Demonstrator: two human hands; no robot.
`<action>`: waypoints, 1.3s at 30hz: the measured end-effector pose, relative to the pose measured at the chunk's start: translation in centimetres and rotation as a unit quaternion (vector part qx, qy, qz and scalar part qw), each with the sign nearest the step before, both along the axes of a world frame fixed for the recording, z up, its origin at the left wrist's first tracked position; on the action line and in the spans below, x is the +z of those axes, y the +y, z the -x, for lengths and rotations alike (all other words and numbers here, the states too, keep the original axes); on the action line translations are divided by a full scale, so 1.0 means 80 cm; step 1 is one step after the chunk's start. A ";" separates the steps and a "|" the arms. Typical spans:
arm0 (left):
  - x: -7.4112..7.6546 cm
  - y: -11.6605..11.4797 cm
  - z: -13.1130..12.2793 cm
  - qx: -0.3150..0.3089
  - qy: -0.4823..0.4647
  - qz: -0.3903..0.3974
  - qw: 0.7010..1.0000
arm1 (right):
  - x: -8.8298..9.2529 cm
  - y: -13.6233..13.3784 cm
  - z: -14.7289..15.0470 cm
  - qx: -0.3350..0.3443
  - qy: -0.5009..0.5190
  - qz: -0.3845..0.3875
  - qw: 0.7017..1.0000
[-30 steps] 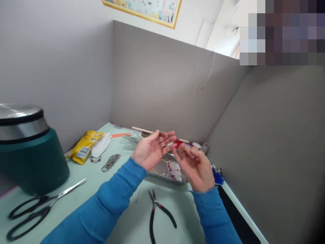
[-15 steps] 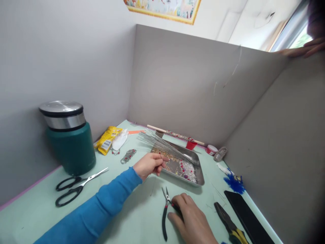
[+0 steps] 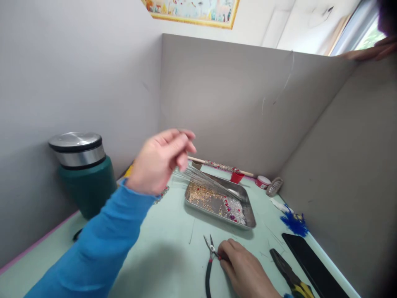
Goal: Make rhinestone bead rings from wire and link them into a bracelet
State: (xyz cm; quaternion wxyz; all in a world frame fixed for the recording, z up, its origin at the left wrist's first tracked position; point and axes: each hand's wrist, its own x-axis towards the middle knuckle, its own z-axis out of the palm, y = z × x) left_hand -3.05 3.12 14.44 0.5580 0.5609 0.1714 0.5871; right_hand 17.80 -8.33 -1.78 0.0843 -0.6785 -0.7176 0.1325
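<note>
My left hand [image 3: 164,159], in a blue sleeve, is raised above the table with thumb and fingers pinched together. Anything between those fingertips is too small or blurred to make out. Low on the table, my right hand [image 3: 243,265] is closed around one handle of small long-nose pliers [image 3: 208,269]. Their jaws are parted and point away from me, and the other black handle lies free to the left. Beyond both hands is a metal tray [image 3: 214,212] with gold, clear and red beads [image 3: 203,194]. A bundle of thin wires [image 3: 201,177] lies across the tray.
A green flask [image 3: 89,186] stands left. Yellow-handled pliers [image 3: 287,271], a black bar [image 3: 313,263] and a blue tassel [image 3: 294,223] lie right. A beaded stick [image 3: 221,166] and red cup [image 3: 236,177] are behind the tray. Another person's hand [image 3: 370,53] rests on the partition.
My left hand has risen from the tray's near edge and moved left, now covering the yellow packet and beaded pieces. My right hand stays at the pliers. The view has shifted slightly.
</note>
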 end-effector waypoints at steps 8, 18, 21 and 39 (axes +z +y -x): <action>-0.138 -0.013 -0.065 -0.183 0.263 0.165 0.933 | 0.032 0.022 -0.016 -0.024 0.101 -0.130 0.986; -0.149 -0.010 -0.064 -0.145 0.288 0.151 0.934 | 0.032 0.062 0.027 -0.052 0.495 -0.118 0.859; -0.155 -0.008 -0.064 -0.151 0.301 0.163 0.927 | 0.025 0.064 0.029 -0.069 0.542 -0.091 0.833; -0.154 -0.002 -0.052 -0.125 0.431 0.002 0.894 | 0.003 0.059 0.032 -0.098 0.556 -0.052 0.824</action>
